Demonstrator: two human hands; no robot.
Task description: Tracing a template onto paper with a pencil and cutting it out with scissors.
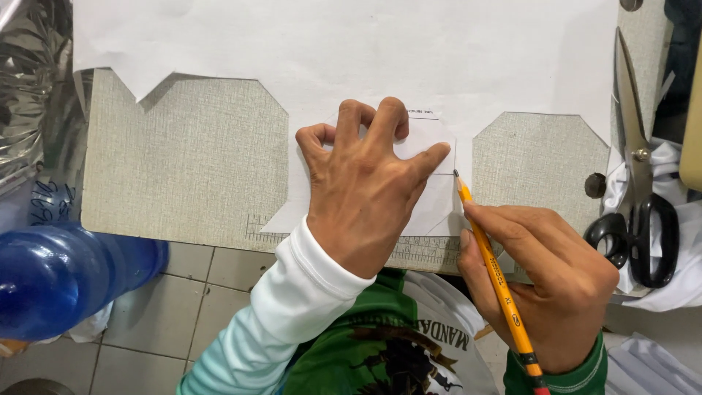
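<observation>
Work surface: a grey textured table top [183, 161] with a printed measuring scale [424, 252] along its near edge, standing over a pale tiled floor [197, 292]; a large white paper sheet [329, 44] covers the far part of the table, with angular shapes already cut out of its near edge.

Left hand [362, 190]: laid flat, fingers spread and partly curled, pressing a small white paper template [431, 143] onto the sheet; the template lies between the two cut-out gaps, mostly hidden under the palm.

Right hand [545, 281]: closed in a writing grip on a yellow pencil [497, 278]; the tip sits at the right edge of the template, just beside the left forefinger.

Handling judgement: the template appears thin, light and limp; it will likely slide or buckle under sideways pencil load; downward pressure close to the traced edge is the sensible hold, not a pinch at a corner; the sheet below is equally easy to crease. The pencil is stiff and light; a grip low on the shaft gives control.

Nearby: large scissors [636, 183] with black handles lie at the right, well apart from the hands; a blue plastic bottle [66, 278] sits at lower left.
</observation>
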